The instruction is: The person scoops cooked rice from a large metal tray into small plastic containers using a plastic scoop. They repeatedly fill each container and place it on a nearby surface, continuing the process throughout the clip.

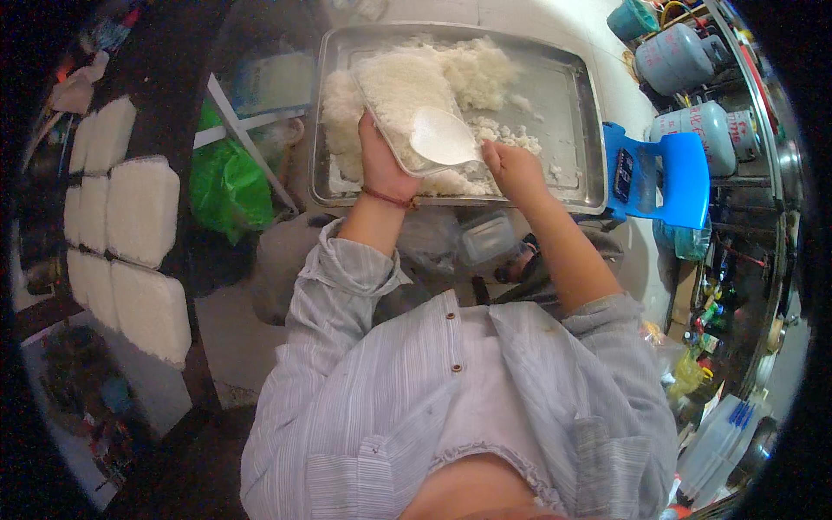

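Observation:
My left hand grips a clear plastic container by its near left side, tilted over a large metal tray. White cooked rice fills the container up to its rim. In my right hand is a large white spoon, held by its handle. The back of its bowl faces up and lies over the near right part of the rice. More loose rice is heaped in the tray behind and around the container, with scattered clumps to the right.
Several rice-filled blocks stand stacked at the left. A blue plastic stool with a dark phone-like object is right of the tray. Gas cylinders stand farther right. A green plastic bag hangs at the left, and a clear container lies below the tray.

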Available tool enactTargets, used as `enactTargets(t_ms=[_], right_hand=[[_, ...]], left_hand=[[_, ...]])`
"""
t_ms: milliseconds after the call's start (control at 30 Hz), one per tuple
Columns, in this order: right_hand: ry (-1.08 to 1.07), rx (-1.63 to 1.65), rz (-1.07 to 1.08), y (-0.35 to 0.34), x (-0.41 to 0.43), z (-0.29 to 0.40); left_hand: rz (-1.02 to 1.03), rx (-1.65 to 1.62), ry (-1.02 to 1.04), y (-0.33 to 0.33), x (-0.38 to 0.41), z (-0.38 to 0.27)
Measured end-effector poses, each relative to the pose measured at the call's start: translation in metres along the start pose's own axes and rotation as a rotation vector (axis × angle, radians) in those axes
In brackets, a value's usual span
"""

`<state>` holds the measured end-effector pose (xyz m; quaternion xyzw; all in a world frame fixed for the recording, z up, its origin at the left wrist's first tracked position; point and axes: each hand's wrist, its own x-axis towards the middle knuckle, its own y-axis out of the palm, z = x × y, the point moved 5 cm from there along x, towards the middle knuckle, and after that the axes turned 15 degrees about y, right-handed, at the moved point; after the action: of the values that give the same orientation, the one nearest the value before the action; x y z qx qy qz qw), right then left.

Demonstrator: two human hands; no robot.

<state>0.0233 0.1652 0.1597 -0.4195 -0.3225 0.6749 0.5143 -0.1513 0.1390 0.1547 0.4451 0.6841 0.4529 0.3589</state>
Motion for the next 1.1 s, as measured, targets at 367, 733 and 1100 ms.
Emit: enactTargets(t_ms=[367,733,1100], right_hand=[[-0.095,0.014,0.037,-0.021,0.006,0.034],[0.037,0.277,0.015,-0.009,0.033,-0.01],[0.136,0.151,-0.086,-0.024,0.009,-0.038]], left_hand=[[0.006,0.05,-0.078,0.01,-0.019,-0.012],[0.031,0.076,0.019,0.0,-0.013,-0.026],[0.019,0.087,0.214,-0.002,-0.002,-0.05]])
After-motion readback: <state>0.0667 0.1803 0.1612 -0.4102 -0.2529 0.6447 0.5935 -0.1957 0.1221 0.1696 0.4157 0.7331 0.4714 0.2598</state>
